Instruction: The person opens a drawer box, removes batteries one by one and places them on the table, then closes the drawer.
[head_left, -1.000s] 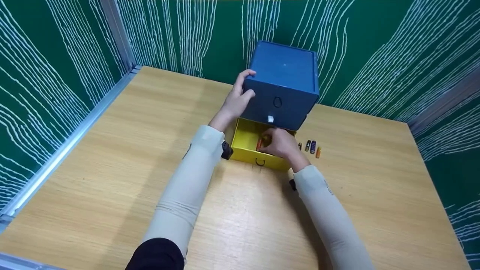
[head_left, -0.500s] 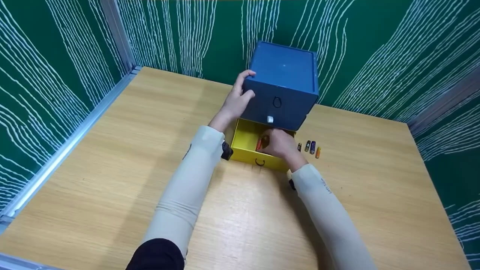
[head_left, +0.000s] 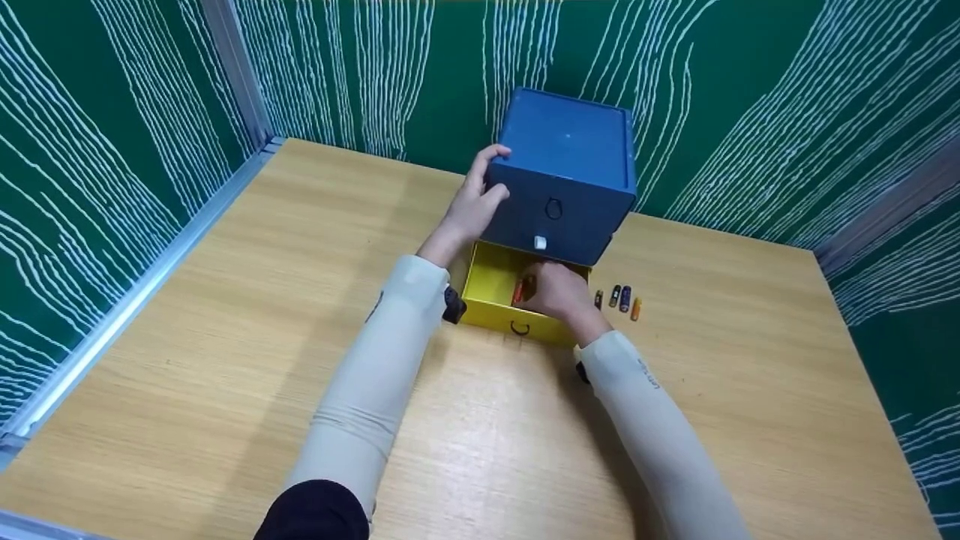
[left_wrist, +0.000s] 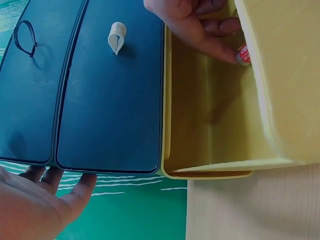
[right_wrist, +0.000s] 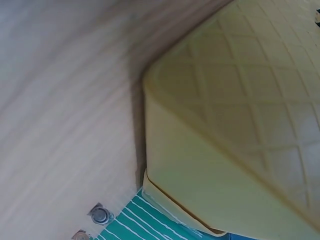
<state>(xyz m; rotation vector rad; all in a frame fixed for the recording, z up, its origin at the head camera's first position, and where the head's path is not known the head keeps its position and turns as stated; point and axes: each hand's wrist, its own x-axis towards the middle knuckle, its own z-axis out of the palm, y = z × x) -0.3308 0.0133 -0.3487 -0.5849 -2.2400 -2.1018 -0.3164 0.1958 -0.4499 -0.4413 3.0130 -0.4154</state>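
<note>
My right hand [head_left: 555, 289] reaches into the pulled-out yellow drawer [head_left: 486, 316]. Finger and thumb pinch a small red battery [head_left: 519, 291] near the drawer's front wall; in the left wrist view the red end of the battery [left_wrist: 244, 55] shows at a fingertip. My left hand [head_left: 471, 206] rests on the left side of the dark blue drawer unit [head_left: 568, 142], its index finger at the top edge and thumb by the front. The left wrist view shows those extended fingertips against the unit's side. The right hand is out of sight in the right wrist view.
On the wooden table [head_left: 712, 390], right of the drawer, lie several batteries, among them a purple battery [head_left: 625, 298] and an orange battery [head_left: 636, 309]. A white tab [head_left: 540, 243] and a black loop handle [head_left: 553, 208] stick out from the blue fronts. A green wall [head_left: 450, 75] stands close behind.
The right hand has shifted very slightly inside the drawer, still with the red battery. The left hand stays in place on the blue unit.
</note>
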